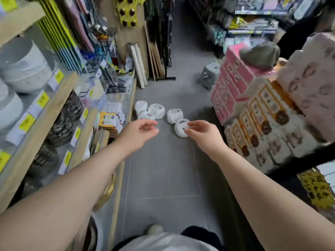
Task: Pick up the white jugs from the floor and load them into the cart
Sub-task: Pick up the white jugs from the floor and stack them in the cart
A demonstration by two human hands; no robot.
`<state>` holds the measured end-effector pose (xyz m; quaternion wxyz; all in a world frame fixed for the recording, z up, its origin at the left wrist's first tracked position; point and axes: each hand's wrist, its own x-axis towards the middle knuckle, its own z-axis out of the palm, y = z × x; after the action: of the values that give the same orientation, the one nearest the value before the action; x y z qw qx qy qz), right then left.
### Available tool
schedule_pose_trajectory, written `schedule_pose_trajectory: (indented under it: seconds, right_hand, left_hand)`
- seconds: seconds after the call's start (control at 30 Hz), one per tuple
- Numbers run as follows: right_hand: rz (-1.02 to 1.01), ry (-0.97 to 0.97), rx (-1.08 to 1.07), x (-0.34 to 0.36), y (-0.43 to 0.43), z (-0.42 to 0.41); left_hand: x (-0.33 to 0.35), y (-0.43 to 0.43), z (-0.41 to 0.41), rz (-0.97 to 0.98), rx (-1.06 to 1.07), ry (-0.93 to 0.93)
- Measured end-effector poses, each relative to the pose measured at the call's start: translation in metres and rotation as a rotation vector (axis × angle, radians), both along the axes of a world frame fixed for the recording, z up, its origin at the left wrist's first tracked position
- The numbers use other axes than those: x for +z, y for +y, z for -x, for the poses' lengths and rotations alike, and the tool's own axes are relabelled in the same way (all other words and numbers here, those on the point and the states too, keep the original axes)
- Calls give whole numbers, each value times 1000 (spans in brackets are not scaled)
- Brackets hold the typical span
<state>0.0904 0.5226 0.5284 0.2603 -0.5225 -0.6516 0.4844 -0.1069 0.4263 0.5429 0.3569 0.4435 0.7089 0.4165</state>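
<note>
Several white jugs lie on the grey floor tiles ahead of me in a shop aisle. One pair [152, 111] sits by the left shelf base, another jug [173, 115] lies to their right, and the nearest jug [180, 128] lies just in front of my right hand. My left hand [140, 130] hovers over the floor below the left pair, fingers loosely curled, holding nothing. My right hand [200, 132] reaches toward the nearest jug with relaxed fingers; its fingertips are at the jug's edge, and I cannot tell if they touch. The cart [290, 165] shows as a black frame at right.
Wooden shelves [54, 109] with bowls and packets line the left. Stacked pink boxes [233, 82] and orange-white boxes [262, 124] fill the cart side at right. A small grey stool [209, 75] stands further down the aisle. White rolls [138, 66] lean against the left shelf end.
</note>
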Motion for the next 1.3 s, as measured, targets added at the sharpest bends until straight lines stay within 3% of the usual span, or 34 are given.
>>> schedule_pose_trajectory:
  seconds: [0.57,0.9,1.1,1.3]
  right_hand:
    - [166,-50,-80,-71,329,134]
    - [252,-115,-320,-132,451,184]
    - [403,-150,-495,-215,481,188]
    - [521,-131,-620,-360,500,179]
  left_hand:
    - [-52,341,136,107,-15,-56]
    - [-127,512,196,262,-260,-131]
    - [-199,593,203,336,-433,-111]
    - [-333,643,199,437,-513,-65]
